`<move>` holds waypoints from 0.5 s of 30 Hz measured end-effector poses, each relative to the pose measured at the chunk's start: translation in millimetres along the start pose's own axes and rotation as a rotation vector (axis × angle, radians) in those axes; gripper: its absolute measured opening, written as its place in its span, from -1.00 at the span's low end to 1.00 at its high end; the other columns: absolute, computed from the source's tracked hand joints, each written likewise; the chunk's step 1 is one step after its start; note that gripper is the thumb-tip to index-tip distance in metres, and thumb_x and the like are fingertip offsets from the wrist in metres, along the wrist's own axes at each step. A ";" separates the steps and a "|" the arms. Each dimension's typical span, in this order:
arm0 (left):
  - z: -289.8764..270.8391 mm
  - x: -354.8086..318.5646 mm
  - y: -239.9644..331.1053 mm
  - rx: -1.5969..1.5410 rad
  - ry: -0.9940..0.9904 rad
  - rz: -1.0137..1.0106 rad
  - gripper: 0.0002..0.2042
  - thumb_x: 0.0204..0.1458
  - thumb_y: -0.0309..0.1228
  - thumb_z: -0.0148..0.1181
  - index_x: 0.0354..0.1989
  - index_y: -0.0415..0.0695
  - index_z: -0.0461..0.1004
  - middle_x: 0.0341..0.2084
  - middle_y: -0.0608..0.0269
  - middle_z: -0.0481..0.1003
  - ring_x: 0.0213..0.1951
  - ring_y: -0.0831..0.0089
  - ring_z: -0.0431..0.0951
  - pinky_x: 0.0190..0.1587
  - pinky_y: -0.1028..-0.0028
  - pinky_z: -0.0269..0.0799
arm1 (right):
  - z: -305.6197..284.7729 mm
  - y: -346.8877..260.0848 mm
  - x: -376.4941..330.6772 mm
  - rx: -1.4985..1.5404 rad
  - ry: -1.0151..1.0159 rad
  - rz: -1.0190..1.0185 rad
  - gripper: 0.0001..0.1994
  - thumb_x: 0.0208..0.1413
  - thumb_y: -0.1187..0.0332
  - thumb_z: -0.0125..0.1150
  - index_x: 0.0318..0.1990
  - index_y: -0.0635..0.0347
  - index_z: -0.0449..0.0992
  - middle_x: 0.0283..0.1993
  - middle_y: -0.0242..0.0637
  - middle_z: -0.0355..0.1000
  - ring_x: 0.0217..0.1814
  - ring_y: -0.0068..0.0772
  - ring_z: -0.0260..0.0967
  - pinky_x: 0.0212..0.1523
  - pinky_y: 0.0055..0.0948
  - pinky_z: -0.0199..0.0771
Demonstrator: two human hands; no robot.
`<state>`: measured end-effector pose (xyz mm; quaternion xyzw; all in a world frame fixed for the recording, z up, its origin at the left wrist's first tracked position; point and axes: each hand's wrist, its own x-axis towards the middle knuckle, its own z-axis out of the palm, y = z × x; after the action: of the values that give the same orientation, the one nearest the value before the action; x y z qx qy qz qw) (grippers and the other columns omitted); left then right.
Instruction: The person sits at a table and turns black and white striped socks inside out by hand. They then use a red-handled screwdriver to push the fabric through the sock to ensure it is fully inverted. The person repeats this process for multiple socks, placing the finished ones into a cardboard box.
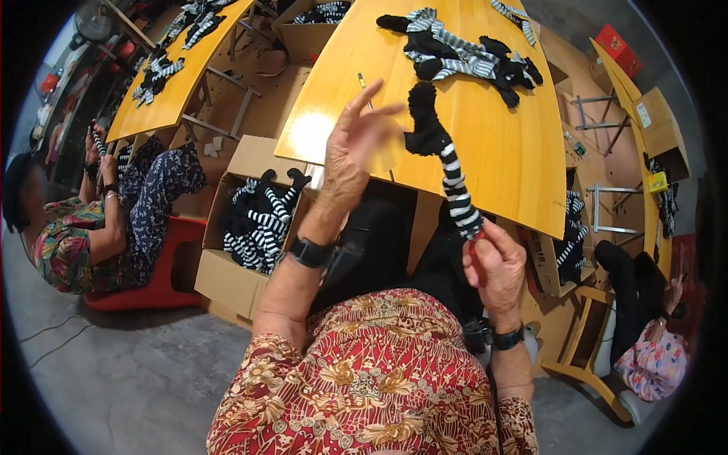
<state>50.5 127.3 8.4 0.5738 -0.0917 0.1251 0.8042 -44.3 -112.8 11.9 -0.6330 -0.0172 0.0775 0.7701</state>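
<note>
**One striped sock held up between my two hands**

One sock point(447, 163), black at the foot and banded black and white along the leg, stands nearly upright in front of me, its long axis running from my right hand point(494, 267) low down to the black toe up near the worktop point(523, 152). My right hand is closed around the striped cuff end, together with something small and red that I cannot make out. My left hand point(350, 155) is raised and open, fingers spread, just beside the black foot of the sock but apart from it; part of the palm is blurred. So the sock lies up and to the left of my right hand, and to the right of my left, with the right hand the only one touching it.

On the yellow worktop beyond lies a loose heap of striped socks point(466, 53), well above my hands. Down to my left an open brown cardboard box point(227, 280) sits on the floor, filled with the same striped socks. A small red box point(620, 47) rests at the far right near another yellow worktop, and a plain brown carton with a pale label point(652, 117) sits just below it. A yellow tag-like slip point(657, 182) shows further down that side. Other people sit at left and lower right.
</note>
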 end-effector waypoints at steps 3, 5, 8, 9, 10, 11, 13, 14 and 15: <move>-11.1 4.8 1.0 0.490 -0.070 0.342 -0.42 -0.04 -0.61 0.20 0.22 0.08 0.33 0.12 0.13 0.37 0.04 0.35 0.45 0.10 0.41 0.35 | -11.4 -0.6 -3.1 0.036 -0.079 0.042 -0.67 0.18 0.40 0.12 0.08 0.27 0.45 -0.50 -0.25 0.42 -0.68 -0.67 0.20 -0.71 -0.70 0.14; -13.3 5.7 10.1 0.756 -0.185 0.545 -0.38 -0.17 -0.66 0.25 0.14 0.15 0.44 0.18 0.14 0.32 0.12 0.26 0.40 0.15 0.35 0.31 | -14.5 0.0 -4.0 0.118 -0.145 0.104 -0.69 0.18 0.40 0.10 0.07 0.25 0.46 -0.50 -0.20 0.42 -0.69 -0.64 0.19 -0.72 -0.70 0.15; -17.2 3.2 18.2 0.934 -0.303 0.620 -0.44 -0.24 -0.63 0.28 0.02 0.20 0.54 0.17 0.17 0.33 0.16 0.18 0.34 0.18 0.26 0.29 | -19.2 0.8 -6.4 0.354 -0.202 0.250 -0.71 0.19 0.42 0.08 0.06 0.19 0.48 -0.49 -0.14 0.43 -0.70 -0.60 0.18 -0.73 -0.69 0.17; -16.8 2.9 24.5 0.960 -0.315 0.643 -0.50 -0.27 -0.60 0.30 -0.06 0.17 0.57 0.14 0.22 0.37 0.14 0.21 0.37 0.17 0.25 0.30 | -22.8 1.8 -7.7 0.437 -0.220 0.298 -0.71 0.19 0.43 0.08 0.06 0.16 0.49 -0.49 -0.11 0.43 -0.71 -0.58 0.18 -0.73 -0.68 0.17; -17.5 3.3 27.6 0.953 -0.340 0.663 -0.57 -0.24 -0.60 0.29 -0.12 0.12 0.59 0.09 0.22 0.41 0.11 0.21 0.40 0.15 0.27 0.32 | -26.4 3.4 -8.8 0.520 -0.236 0.345 -0.71 0.19 0.44 0.07 0.06 0.14 0.49 -0.49 -0.09 0.44 -0.71 -0.57 0.18 -0.74 -0.68 0.18; -18.9 4.6 29.7 0.947 -0.366 0.686 -0.63 -0.21 -0.59 0.27 -0.17 0.06 0.60 0.04 0.21 0.46 0.08 0.21 0.43 0.14 0.29 0.34 | -29.8 8.8 -8.9 0.468 -0.232 0.340 -0.71 0.19 0.45 0.06 0.06 0.07 0.51 -0.47 -0.07 0.45 -0.71 -0.54 0.18 -0.74 -0.67 0.18; -22.7 5.4 28.2 0.831 -0.420 0.614 -0.73 -0.16 -0.57 0.25 -0.23 -0.03 0.59 -0.09 0.23 0.53 -0.03 0.23 0.50 0.06 0.33 0.40 | -32.9 8.3 -12.4 0.382 -0.260 0.285 -0.73 0.19 0.44 0.08 0.05 0.13 0.50 -0.48 -0.10 0.45 -0.70 -0.57 0.19 -0.73 -0.68 0.17; -26.0 5.7 26.1 0.728 -0.448 0.521 -0.76 -0.13 -0.56 0.26 -0.23 -0.08 0.58 -0.17 0.25 0.55 -0.10 0.26 0.54 -0.01 0.35 0.44 | -32.7 8.3 -13.4 0.343 -0.280 0.255 -0.73 0.19 0.43 0.10 0.04 0.16 0.50 -0.49 -0.12 0.44 -0.70 -0.58 0.20 -0.73 -0.68 0.17; -28.7 4.9 23.5 0.624 -0.473 0.429 -0.78 -0.10 -0.56 0.26 -0.23 -0.12 0.56 -0.25 0.27 0.58 -0.17 0.29 0.57 -0.07 0.38 0.47 | -30.4 6.6 -15.7 0.220 -0.253 0.220 -0.73 0.19 0.42 0.11 0.03 0.19 0.50 -0.50 -0.15 0.44 -0.69 -0.59 0.20 -0.73 -0.68 0.16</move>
<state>48.1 162.2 21.7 0.7698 -0.3480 0.1762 0.5053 -56.6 -143.3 0.6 -0.5284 -0.0360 0.2413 0.8132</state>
